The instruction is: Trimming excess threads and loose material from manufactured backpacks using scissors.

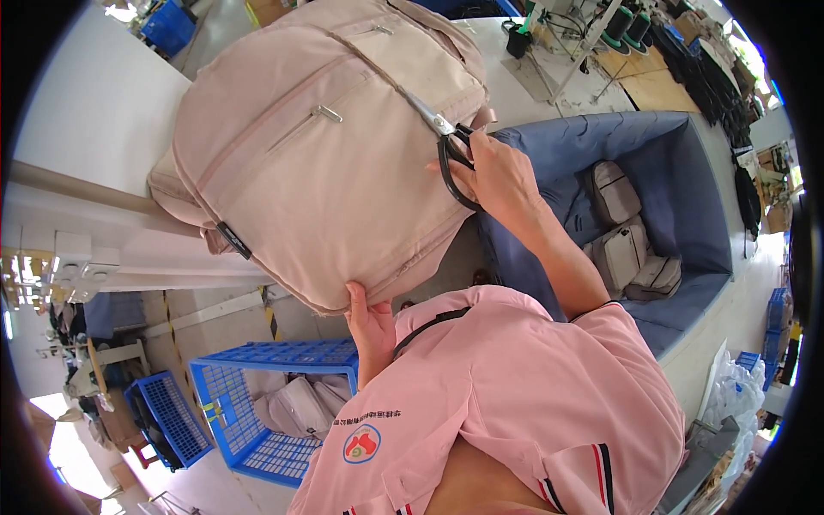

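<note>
The person's right hand had its grip shut around the black handles of a pair of scissors, with the shiny blades pointing away from the grip and lying on the pink bag. The blades looked nearly shut, resting along the seam by a lighter pocket panel. The left hand pinched the bag's near edge, thumb on top, holding it up against the white bench. A small metal zip pull sat out beyond the scissors, well away from both hands. Just beside the right wrist stood a big blue-grey bin with a few more pale bags lying inside. Below the left hand was a blue plastic crate holding light cloth things. I thought the blades could nick the bag's cloth instead of a loose thread, because they lay flat on it. The bag could also slip, since only a pinch held its edge, and then the scissors might cut the wrong spot.
</note>
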A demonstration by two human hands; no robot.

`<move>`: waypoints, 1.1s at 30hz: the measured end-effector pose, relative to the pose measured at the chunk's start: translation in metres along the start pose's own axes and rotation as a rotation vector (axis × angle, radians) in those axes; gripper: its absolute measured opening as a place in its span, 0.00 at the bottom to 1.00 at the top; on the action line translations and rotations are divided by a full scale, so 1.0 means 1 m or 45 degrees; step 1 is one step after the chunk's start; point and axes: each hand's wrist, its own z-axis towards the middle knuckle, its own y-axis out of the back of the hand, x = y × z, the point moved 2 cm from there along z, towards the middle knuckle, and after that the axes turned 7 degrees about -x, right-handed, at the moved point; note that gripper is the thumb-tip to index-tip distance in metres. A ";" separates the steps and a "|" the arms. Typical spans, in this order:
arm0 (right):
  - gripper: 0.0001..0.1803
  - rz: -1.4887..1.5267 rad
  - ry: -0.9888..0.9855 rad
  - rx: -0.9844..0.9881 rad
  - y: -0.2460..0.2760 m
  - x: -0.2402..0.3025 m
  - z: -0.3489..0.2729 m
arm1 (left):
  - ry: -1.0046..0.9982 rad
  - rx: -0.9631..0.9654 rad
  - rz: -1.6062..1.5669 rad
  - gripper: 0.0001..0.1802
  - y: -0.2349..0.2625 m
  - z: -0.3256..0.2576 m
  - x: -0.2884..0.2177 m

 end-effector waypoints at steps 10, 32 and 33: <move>0.37 0.010 0.003 0.013 -0.001 -0.005 -0.001 | -0.042 -0.002 -0.007 0.27 -0.007 -0.005 -0.002; 0.22 1.502 -0.278 -0.026 -0.057 -0.048 0.047 | -1.863 -0.350 1.858 0.30 0.008 -0.067 -0.236; 0.21 1.571 -0.272 -0.042 -0.055 -0.050 0.042 | -1.630 -0.296 1.262 0.28 -0.010 -0.071 -0.248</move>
